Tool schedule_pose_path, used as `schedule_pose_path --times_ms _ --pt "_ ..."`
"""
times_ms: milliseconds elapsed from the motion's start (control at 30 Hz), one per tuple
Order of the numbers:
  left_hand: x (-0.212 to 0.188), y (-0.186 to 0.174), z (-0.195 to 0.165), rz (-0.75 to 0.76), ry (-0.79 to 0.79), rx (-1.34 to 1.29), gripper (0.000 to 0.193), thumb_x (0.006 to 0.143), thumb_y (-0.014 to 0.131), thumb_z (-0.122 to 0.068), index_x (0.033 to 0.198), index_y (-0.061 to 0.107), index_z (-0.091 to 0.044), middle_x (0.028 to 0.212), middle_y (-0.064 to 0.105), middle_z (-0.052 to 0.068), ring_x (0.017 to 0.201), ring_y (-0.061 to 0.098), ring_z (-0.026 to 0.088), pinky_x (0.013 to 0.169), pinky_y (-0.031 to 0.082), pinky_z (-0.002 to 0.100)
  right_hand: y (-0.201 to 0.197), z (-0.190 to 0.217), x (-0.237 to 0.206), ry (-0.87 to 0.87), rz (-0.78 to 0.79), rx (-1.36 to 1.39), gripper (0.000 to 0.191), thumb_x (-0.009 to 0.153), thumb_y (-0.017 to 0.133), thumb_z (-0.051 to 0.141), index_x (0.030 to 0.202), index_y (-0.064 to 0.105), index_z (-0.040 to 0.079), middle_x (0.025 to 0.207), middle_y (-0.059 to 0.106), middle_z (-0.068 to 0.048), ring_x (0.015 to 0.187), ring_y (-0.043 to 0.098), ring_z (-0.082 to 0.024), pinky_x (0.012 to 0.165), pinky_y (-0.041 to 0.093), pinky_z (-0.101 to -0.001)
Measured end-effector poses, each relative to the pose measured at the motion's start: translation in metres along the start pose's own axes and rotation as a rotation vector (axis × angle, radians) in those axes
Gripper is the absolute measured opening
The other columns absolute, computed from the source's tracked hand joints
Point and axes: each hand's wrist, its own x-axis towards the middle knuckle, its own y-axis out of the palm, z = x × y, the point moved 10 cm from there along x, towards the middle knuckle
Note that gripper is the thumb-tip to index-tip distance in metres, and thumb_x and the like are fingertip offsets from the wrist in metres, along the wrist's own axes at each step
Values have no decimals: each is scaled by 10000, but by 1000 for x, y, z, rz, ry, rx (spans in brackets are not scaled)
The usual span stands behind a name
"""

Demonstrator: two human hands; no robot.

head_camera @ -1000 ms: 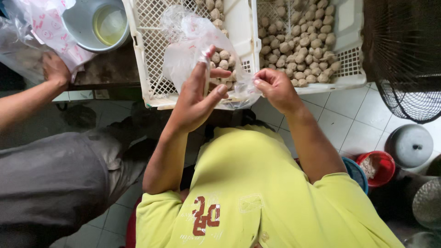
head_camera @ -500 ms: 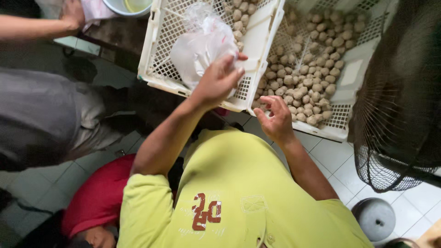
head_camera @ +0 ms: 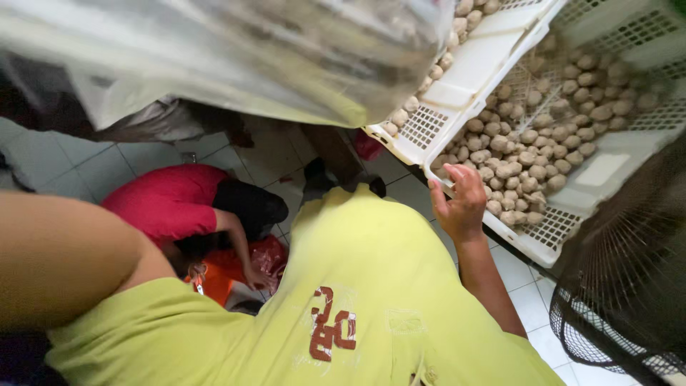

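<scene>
Right hand at crate edge; bag raised close to camera.
Right hand (head_camera: 461, 204) rests at the rim of the white crate (head_camera: 471, 68), fingers loosely apart, touching the round brown balls (head_camera: 532, 146). The clear plastic bag (head_camera: 236, 53) fills the upper left. The left forearm shows; its hand is hidden.

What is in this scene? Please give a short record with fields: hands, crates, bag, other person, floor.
right hand: right hand open, fingers curled, at the rim of the near crate, holding nothing
left hand: out of view; only the left arm shows, raised
crates: two white slotted crates side by side, full of small round balls
bag: clear bag very near the camera, blurred, with balls inside
other person: person in red bent low over an orange bag
floor: pale tiles
fan: dark fan grille at right
</scene>
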Motion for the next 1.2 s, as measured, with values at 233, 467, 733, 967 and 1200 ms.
schedule_pose_path --times_ms 233,467,733,967,1200 --pt "-37 -3 -31 107 -201 588 345 1083 553 -311 1141 652 15 833 627 11 752 602 90 687 491 275 8 -10 1 79 29 23 362 910 806 26 1222 622 44 1146 662 -139 920 640 -246 700 553 -340" --pt "-230 -164 173 123 -1042 906 380 1032 613 -342 892 638 10 680 604 123 606 530 173 564 441 346 16 -14 0 109 -36 -38 334 932 796 27 1216 619 24 1147 642 -169 937 640 -251 693 572 -313" --pt "-429 -305 369 352 -1478 1072 586 993 563 -497 1248 632 26 1205 663 294 1150 620 469 983 487 512 32 -18 2 158 -49 -217 327 1000 777 129 1248 604 3 1125 623 -156 792 598 -209 665 536 -312" --pt "-421 -337 516 323 -1604 1000 652 939 606 -483 1386 546 -13 1323 606 274 1228 565 449 1025 455 491 39 -29 0 241 -53 -271 425 999 768 294 1255 607 -5 1134 621 -175 731 602 -189 678 529 -297" --pt "-387 -373 602 141 -1542 795 573 948 604 -471 1315 626 -31 1318 651 231 1230 607 395 1022 476 455 44 -32 -15 205 -106 -424 479 1039 779 397 1279 619 14 998 622 -147 832 622 -249 783 537 -358"
